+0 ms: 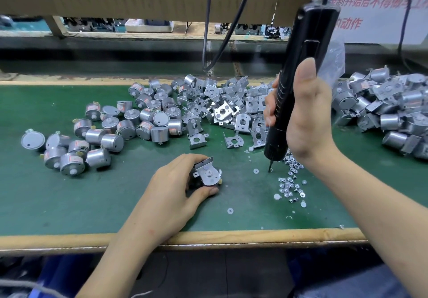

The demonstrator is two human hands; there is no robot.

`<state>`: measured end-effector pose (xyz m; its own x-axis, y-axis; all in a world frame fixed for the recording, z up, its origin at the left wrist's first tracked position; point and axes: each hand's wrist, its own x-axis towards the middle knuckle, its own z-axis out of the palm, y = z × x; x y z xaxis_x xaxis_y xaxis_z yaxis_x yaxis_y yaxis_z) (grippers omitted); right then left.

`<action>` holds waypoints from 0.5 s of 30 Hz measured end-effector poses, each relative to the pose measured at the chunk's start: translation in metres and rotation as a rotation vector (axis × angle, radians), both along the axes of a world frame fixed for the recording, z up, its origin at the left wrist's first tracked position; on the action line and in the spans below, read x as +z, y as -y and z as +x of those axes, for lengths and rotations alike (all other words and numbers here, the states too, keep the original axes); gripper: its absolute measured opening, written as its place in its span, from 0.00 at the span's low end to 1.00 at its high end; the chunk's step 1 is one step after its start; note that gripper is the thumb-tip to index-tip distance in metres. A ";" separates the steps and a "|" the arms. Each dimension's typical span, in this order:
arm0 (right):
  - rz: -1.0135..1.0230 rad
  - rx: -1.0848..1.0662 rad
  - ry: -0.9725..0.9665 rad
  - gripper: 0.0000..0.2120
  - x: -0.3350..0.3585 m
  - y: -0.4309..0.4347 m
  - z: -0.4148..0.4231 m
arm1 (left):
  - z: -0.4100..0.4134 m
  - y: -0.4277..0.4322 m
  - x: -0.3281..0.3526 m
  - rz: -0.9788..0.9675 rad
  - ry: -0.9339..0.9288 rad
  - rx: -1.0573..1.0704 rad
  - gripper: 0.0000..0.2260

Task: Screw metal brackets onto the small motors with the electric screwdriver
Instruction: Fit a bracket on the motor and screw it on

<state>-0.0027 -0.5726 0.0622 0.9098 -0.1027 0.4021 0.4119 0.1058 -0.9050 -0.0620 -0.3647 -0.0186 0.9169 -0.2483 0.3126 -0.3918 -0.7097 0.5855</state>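
Left grip (176, 186) round silver bracketed motor (208, 174)

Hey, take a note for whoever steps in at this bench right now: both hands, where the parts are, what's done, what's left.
Left hand grips a motor-and-bracket set low over the green mat.
Right hand holds the electric screwdriver upright, its bit down among the loose screws, apart from the set.
Bare motors lie at left, loose brackets in the middle, bracketed motors piled at right.
Done: the right pile, it seems.
Left: pick up a screw, fasten the held set, then the rest. I cannot tell whether the held set has a screw in.
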 end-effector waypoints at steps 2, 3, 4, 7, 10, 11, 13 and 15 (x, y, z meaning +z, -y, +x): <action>-0.031 -0.010 0.013 0.46 0.000 0.000 0.000 | 0.000 0.000 0.000 -0.005 -0.002 -0.001 0.20; -0.042 -0.016 0.020 0.47 0.001 0.000 0.000 | 0.000 0.000 0.000 -0.007 -0.003 -0.001 0.20; -0.046 -0.017 0.026 0.47 0.002 0.001 0.000 | 0.000 -0.001 0.000 -0.007 -0.003 -0.002 0.20; -0.026 -0.018 0.023 0.42 0.006 0.003 0.000 | 0.000 -0.001 0.000 -0.003 0.000 -0.005 0.20; -0.033 -0.019 0.035 0.42 0.008 0.003 0.000 | 0.000 -0.001 0.000 -0.001 0.000 -0.004 0.19; -0.032 -0.019 0.040 0.43 0.008 0.003 0.000 | 0.000 -0.001 0.000 -0.004 -0.001 -0.003 0.19; -0.021 -0.014 0.039 0.42 0.008 0.002 0.000 | 0.000 -0.001 0.000 -0.004 0.001 -0.004 0.20; -0.012 -0.006 0.032 0.40 0.008 0.002 0.000 | -0.001 -0.001 0.000 0.002 0.001 -0.007 0.20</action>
